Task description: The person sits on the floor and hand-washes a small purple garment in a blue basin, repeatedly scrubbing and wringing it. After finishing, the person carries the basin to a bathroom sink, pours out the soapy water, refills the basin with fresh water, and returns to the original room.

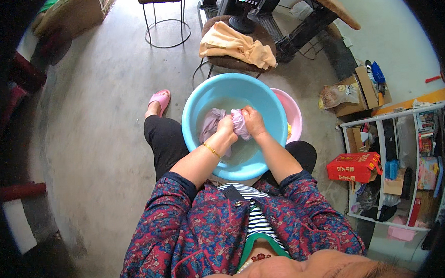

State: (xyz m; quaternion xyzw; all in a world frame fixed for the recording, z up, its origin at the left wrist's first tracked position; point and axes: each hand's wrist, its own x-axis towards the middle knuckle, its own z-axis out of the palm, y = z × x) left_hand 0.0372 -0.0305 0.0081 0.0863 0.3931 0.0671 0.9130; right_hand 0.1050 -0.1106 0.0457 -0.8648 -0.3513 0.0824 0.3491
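Between my knees stands a round light-blue plastic basin [233, 81] with cloudy water [245, 151] in its bottom. A wet pale-pink cloth [211, 124] is bunched up in it, partly trailing in the water on the left side. My left hand [227, 128] grips the cloth near its middle, a gold bracelet on that wrist. Close beside it, my right hand [254, 120] clutches the bunched right end. Both fists are inside the basin's rim, and the fingers partly hide the cloth between them.
Behind the basin's right side sits a pink basin [294, 110] with something yellow inside. A peach towel [237, 46] and a phone on a stand [242, 24] rest on a round brown stool [266, 38]. At right are a white shelf rack [379, 133] and a red bag [354, 167].
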